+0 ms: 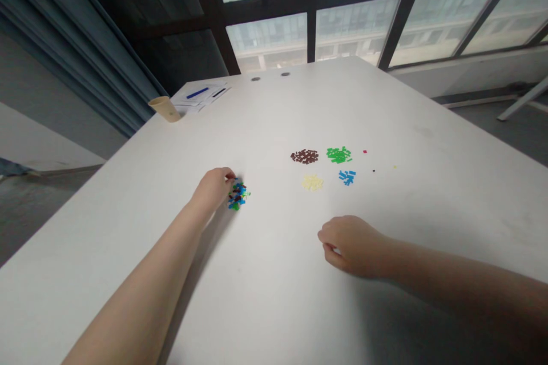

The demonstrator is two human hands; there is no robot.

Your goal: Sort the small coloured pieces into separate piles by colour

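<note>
At the left edge of a mixed pile of small blue, green and brown pieces (238,196), my left hand (214,188) bends down with its fingertips pinched together. What lies between those fingertips is too small to make out. My right hand (351,246) is closed in front of the sorted groups, fingers curled and thumb underneath; its grip is hidden. Beyond it are small blue pieces (347,177) and pale yellow pieces (312,182). Behind these are dark brown pieces (305,156) and green pieces (339,154).
A single red piece (365,151), a tiny black piece (374,170) and a yellow-green piece (395,167) lie right of the groups. On the white table's (274,120) far left stand a beige cup (166,109) and papers (188,104) with a blue pen (197,93).
</note>
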